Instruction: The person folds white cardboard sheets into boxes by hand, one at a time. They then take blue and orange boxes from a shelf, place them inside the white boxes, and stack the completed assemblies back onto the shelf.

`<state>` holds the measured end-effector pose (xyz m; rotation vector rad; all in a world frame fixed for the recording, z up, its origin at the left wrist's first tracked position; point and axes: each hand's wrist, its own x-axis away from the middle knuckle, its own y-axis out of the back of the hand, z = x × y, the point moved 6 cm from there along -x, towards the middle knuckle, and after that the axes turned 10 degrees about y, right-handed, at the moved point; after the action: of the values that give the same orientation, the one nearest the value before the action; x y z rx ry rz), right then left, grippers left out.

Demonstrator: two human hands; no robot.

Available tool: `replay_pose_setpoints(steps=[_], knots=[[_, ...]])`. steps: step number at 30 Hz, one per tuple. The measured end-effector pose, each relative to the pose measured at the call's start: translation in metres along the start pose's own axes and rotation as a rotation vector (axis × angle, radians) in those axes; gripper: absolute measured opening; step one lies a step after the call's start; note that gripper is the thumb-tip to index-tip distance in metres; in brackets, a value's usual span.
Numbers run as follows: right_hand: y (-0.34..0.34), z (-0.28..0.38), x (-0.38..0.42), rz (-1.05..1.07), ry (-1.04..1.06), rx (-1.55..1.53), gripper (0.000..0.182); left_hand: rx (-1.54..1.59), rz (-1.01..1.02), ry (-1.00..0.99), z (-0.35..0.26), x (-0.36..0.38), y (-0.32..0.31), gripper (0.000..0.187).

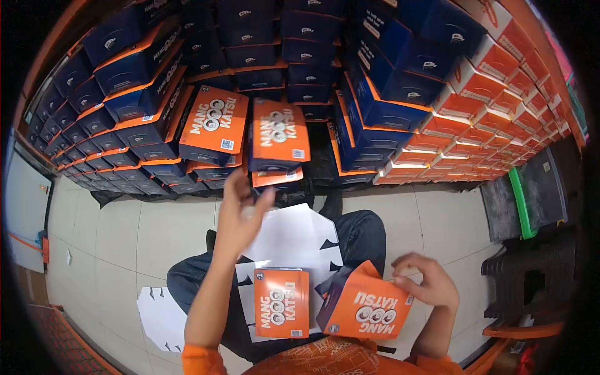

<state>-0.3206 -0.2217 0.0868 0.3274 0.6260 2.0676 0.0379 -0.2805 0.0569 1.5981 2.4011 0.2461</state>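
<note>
My left hand (242, 215) is raised with thumb and fingers apart, holding nothing. It is just below a slightly blurred orange-topped "Mang Katsu" box (279, 132) on the stack ahead of me. On my right, my right hand (428, 281) grips the edge of another orange and dark blue box (365, 306), upside down to my view, with a flap raised at its far side. A closed-looking box (281, 303) lies in my lap on white die-cut cardboard sheets (290, 231), printed top facing up.
Dark blue boxes (140, 69) with orange tops are stacked high ahead and left. Orange and white boxes (478, 94) form a wall to the right. A white cardboard sheet (161, 319) lies on the tiles at left. A green-edged plastic bin (522, 200) and dark stacked stools (528, 275) stand at right.
</note>
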Motion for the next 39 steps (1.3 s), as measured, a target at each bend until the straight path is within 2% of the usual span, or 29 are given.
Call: replay_pose_setpoints(steps=[1,2,3,5,6,7,9,10,12,13,14,15,16,18,19,20,22,23,24,27,30,32,34,36,38,39], knots=[[0.006,0.01,-0.018,0.046,0.031,0.092,0.015,0.072,0.005,0.223,0.008,-0.028,-0.013,0.078],[0.008,0.008,-0.042,0.045,0.034,-0.021,0.023,-0.003,-0.083,0.257,0.053,-0.064,-0.025,0.09],[0.002,-0.001,-0.072,0.042,0.036,-0.137,0.032,-0.064,-0.194,0.243,0.041,-0.071,-0.031,0.09],[-0.023,-0.015,-0.134,-0.013,-0.078,-0.302,0.057,-0.18,-0.265,0.265,0.042,-0.073,-0.043,0.086],[-0.036,-0.029,-0.163,-0.027,-0.067,-0.225,0.068,-0.299,-0.334,0.292,0.047,-0.076,-0.046,0.082],[-0.047,-0.039,-0.188,-0.038,-0.059,-0.149,0.079,-0.282,-0.362,0.294,0.054,-0.075,-0.049,0.072],[-0.066,-0.04,-0.224,-0.105,-0.223,-0.344,0.078,-0.199,-0.315,0.238,0.059,-0.07,-0.052,0.069],[-0.076,-0.046,-0.241,-0.096,-0.222,-0.341,0.078,-0.12,-0.268,0.177,0.06,-0.069,-0.054,0.066],[-0.078,-0.065,-0.27,-0.389,-0.08,-0.25,0.073,-0.103,-0.226,0.159,0.077,-0.067,-0.057,0.061],[-0.078,-0.061,-0.275,-0.45,-0.03,-0.171,0.059,-0.124,-0.171,0.052,0.072,-0.062,-0.059,0.061],[-0.081,-0.061,-0.278,-0.44,-0.033,-0.175,0.059,-0.144,-0.113,-0.056,0.068,-0.057,-0.06,0.063],[-0.077,-0.061,-0.277,-0.455,-0.013,-0.124,0.055,-0.093,-0.076,-0.097,0.07,-0.055,-0.061,0.072],[-0.072,-0.051,-0.273,-0.471,0.004,-0.069,0.051,-0.092,-0.076,-0.087,0.073,-0.054,-0.06,0.072],[-0.065,-0.037,-0.266,-0.51,-0.036,-0.085,0.048,-0.235,0.017,-0.197,0.069,-0.046,-0.065,0.08],[-0.058,-0.016,-0.258,-0.557,0.071,0.082,0.047,-0.258,0.052,-0.128,0.068,-0.039,-0.067,0.088],[-0.054,0.009,-0.245,-0.602,0.178,0.245,0.046,-0.252,0.047,-0.116,0.062,-0.036,-0.068,0.088],[-0.052,0.049,-0.221,-0.602,0.178,0.36,0.046,-0.687,-0.021,-0.426,0.039,-0.034,-0.079,0.086],[-0.056,0.061,-0.212,-0.61,0.18,0.47,0.046,-0.731,-0.021,-0.527,0.043,-0.037,-0.086,0.072],[-0.062,0.06,-0.208,-0.596,0.185,0.479,0.046,-0.723,-0.029,-0.514,0.051,-0.044,-0.088,0.072],[-0.076,0.044,-0.207,-0.56,0.118,0.701,0.046,-0.87,-0.22,-0.546,0.068,-0.064,-0.086,0.047],[-0.083,0.006,-0.216,-0.609,0.091,0.657,0.042,-0.834,-0.255,-0.487,0.074,-0.065,-0.075,0.043],[-0.092,-0.02,-0.222,-0.619,0.1,0.606,0.041,-0.819,-0.267,-0.5,0.071,-0.063,-0.072,0.043],[-0.096,-0.051,-0.23,-0.655,-0.029,0.259,0.045,-0.773,-0.317,-0.416,0.072,-0.068,-0.069,0.042],[-0.096,-0.056,-0.234,-0.698,-0.048,0.217,0.044,-0.753,-0.292,-0.406,0.073,-0.069,-0.07,0.044],[-0.102,-0.062,-0.242,-0.655,-0.148,0.192,0.041,-0.785,-0.281,-0.489,0.073,-0.065,-0.074,0.045],[-0.105,-0.063,-0.241,-0.646,-0.169,0.211,0.043,-0.824,-0.23,-0.481,0.077,-0.065,-0.077,0.057]])
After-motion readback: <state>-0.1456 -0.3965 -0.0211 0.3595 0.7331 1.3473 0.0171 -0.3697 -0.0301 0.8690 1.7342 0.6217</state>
